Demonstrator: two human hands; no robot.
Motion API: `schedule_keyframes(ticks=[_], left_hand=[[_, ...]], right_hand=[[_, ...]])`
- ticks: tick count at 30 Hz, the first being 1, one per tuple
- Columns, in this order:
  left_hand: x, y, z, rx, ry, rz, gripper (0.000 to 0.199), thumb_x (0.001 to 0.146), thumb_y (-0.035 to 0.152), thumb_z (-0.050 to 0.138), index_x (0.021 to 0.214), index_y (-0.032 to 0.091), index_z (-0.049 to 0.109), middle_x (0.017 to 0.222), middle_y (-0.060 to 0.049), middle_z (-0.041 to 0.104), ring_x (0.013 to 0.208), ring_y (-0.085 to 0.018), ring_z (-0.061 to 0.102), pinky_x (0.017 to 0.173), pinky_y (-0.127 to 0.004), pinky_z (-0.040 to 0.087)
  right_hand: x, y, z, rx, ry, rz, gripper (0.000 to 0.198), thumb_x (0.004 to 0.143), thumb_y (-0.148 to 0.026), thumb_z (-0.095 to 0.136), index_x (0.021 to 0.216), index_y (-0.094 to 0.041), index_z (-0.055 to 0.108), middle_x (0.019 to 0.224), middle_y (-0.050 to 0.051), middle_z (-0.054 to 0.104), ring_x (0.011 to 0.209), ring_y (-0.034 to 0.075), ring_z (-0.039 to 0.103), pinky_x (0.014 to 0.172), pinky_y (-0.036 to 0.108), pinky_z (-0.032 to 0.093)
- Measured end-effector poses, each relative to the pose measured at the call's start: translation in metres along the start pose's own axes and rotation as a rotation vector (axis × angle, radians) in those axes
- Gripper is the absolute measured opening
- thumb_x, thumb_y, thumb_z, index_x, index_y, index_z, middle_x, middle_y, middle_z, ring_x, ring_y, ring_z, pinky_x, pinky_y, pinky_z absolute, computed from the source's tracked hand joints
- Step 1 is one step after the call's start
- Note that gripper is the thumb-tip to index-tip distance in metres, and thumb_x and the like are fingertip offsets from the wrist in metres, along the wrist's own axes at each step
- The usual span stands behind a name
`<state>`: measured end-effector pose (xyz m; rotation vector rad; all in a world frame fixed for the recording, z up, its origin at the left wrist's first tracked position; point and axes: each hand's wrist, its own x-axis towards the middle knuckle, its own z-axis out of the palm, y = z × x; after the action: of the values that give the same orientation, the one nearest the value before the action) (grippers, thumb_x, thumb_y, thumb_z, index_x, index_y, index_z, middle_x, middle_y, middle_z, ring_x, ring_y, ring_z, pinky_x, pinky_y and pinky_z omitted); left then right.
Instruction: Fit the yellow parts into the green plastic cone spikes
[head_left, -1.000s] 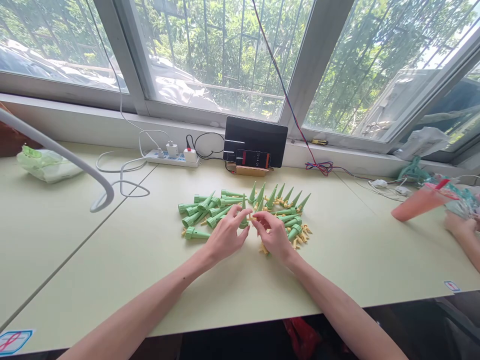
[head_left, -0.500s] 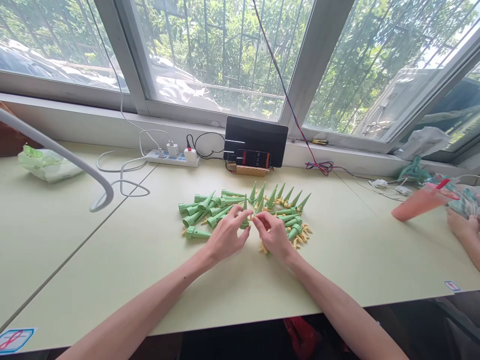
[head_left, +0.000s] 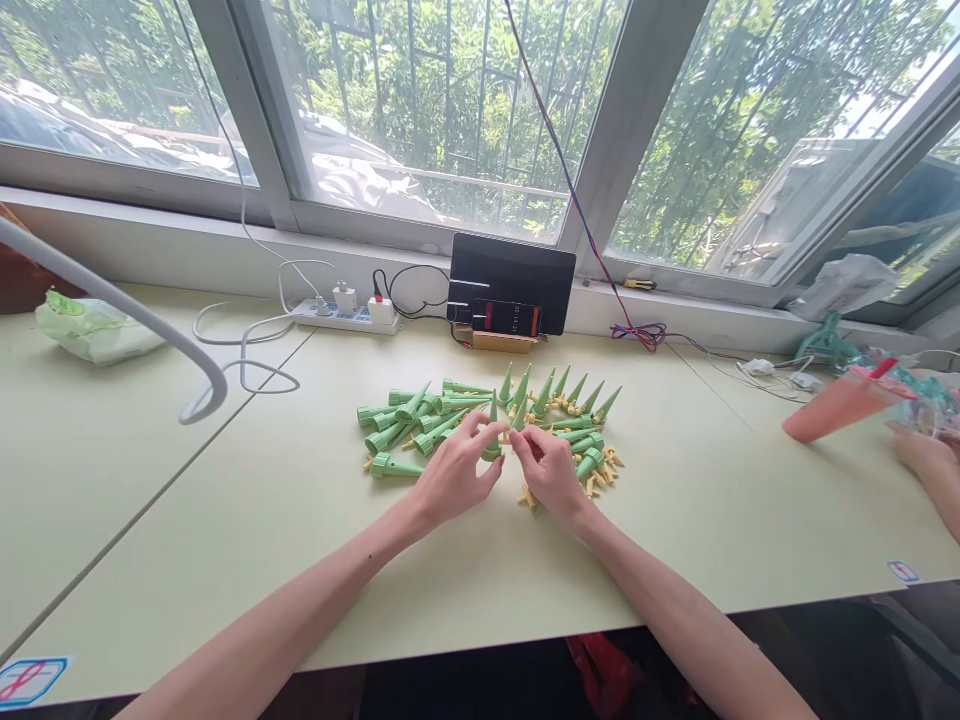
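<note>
My left hand (head_left: 459,468) is closed around a green plastic cone spike (head_left: 493,410), which points up between thumb and fingers. Close beside it, my right hand (head_left: 551,465) has thumb and index finger pinched together on a small yellow plastic piece, mostly hidden by the fingertips. Several green cone spikes (head_left: 387,466) lie in a pile to the left. Behind the hands, a row of green spikes (head_left: 561,383) stands tip up with yellow pieces at their bases. Loose yellow pieces (head_left: 596,483) are scattered by my right hand, some partly covered by it.
A phone (head_left: 507,317) showing a timer leans before a black tablet (head_left: 551,285). A power strip (head_left: 345,316) with cables lies left of them. On the right are a tilted pink drink cup (head_left: 844,402) and another person's hand (head_left: 926,455). A white curved tube (head_left: 202,385) hangs at left.
Both hands have shifted very slightly, and the upright spike in my left hand has moved a little to the right. At the far right the other person's hand has shifted left.
</note>
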<state>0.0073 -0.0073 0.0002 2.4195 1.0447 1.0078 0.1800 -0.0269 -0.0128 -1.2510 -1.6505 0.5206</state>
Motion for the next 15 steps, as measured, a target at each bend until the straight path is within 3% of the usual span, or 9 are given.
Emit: schedule_keyframes(ticks=[8, 15], left_hand=[[0.0, 0.0016, -0.0009, -0.008, -0.016, 0.014, 0.032, 0.086, 0.018, 0.055, 0.118, 0.025, 0.054, 0.114, -0.006, 0.051, 0.052, -0.004, 0.048, 0.055, -0.023, 0.05], [0.0012, 0.0019, -0.0016, -0.007, -0.006, -0.005, 0.032, 0.086, 0.018, 0.054, 0.117, 0.024, 0.055, 0.117, -0.007, 0.052, 0.052, -0.003, 0.047, 0.056, -0.024, 0.05]], right_hand=[[-0.0006, -0.0011, -0.0003, -0.019, 0.026, -0.015, 0.039, 0.097, -0.04, 0.05, 0.064, -0.018, 0.05, 0.055, -0.005, 0.039, 0.051, 0.01, 0.033, 0.051, 0.025, 0.029], [-0.0021, -0.0005, 0.0007, 0.056, -0.013, -0.024, 0.025, 0.096, -0.037, 0.052, 0.083, -0.017, 0.06, 0.066, -0.001, 0.054, 0.055, 0.011, 0.045, 0.053, 0.024, 0.037]])
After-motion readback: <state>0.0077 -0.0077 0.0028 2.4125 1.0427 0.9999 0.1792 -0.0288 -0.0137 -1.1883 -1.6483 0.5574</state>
